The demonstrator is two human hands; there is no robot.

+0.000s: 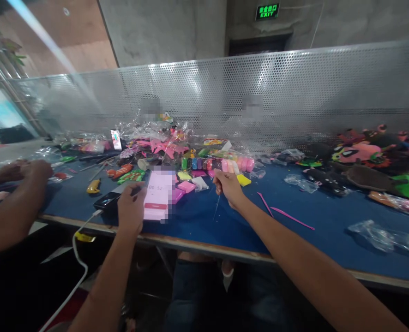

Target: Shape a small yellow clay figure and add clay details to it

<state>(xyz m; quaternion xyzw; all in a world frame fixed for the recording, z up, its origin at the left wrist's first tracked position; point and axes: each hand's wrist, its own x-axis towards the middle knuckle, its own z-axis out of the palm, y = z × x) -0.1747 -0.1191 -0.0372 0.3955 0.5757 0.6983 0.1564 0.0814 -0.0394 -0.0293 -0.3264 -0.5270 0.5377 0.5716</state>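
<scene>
My legs (190, 295) are nearest, below the desk (204, 230). A white cable (81, 265) hangs past its front edge, running up to a black device (106, 202) beside my left hand (131, 206). Those left fingers are clamped on the left side of a phone (156, 196), held near the front edge, its screen showing 00 52. My right hand (229, 188) is above the desk, farther from the front edge, thumb and fingertips pinched together on a thin, needle-like tool (216, 207) pointing down. Toward the desk's right end, crumpled clear plastic (381, 235) lies by the front edge; nearer me are two pink sticks (292, 218). Toward the left end, a co-worker's hands (29, 171) are over the desk. Beyond my hands sit a yellow packet (243, 180), pink packets (186, 186) and a row of coloured blocks (197, 163). Bagged pieces (163, 138) heap along the back edge, dark and bright figures (360, 152) toward its right corner. Behind stands a perforated metal panel (207, 87).
</scene>
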